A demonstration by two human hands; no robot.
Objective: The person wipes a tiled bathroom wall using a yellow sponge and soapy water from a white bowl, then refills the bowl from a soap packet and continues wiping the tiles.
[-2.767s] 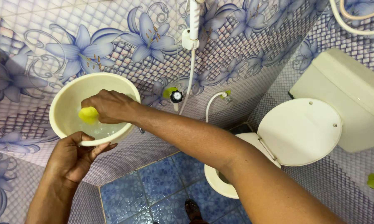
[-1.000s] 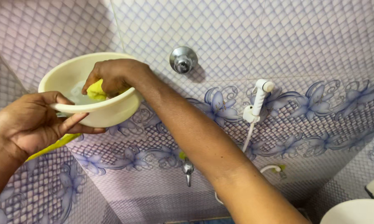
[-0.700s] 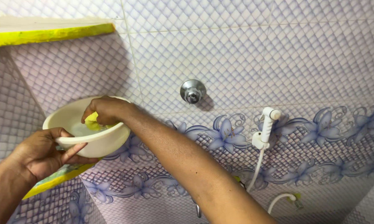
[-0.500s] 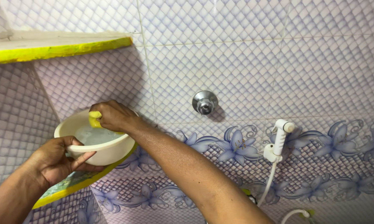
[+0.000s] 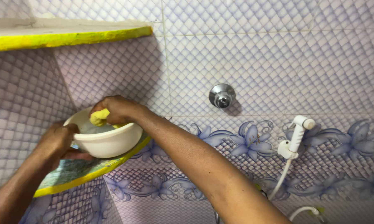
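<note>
Tiled corner of a bathroom, looking down at two hands busy with a cream plastic bowl (image 5: pixel 108 141). Left hand (image 5: pixel 58 139) clamped on the bowl's near-left rim, fingers curled under, holding it just above the lower corner shelf (image 5: pixel 77 176) with the yellow edge. Can't tell if the bowl's base actually touches that shelf. Right hand (image 5: pixel 118 110) reaching over the far rim, pinched around a yellow sponge (image 5: pixel 99 117) that sits at the rim, partly dipped inside. Looks like some water in there, hard to be sure.

Second yellow-edged shelf (image 5: pixel 66 37) up above on the left. Round chrome wall valve (image 5: pixel 222 95) to the right on the tiles, white hand sprayer (image 5: pixel 295 135) with its hose further right and lower.

Stuff that could go sideways, just guessing: one-handed hold on a wet rim, so a slip tips the bowl and dumps the contents down the wall. Pressing hard with the sponge on the far side could lever it out of that left grip too. Squeezing too fast near the rim probably means splashes on the shelf.
</note>
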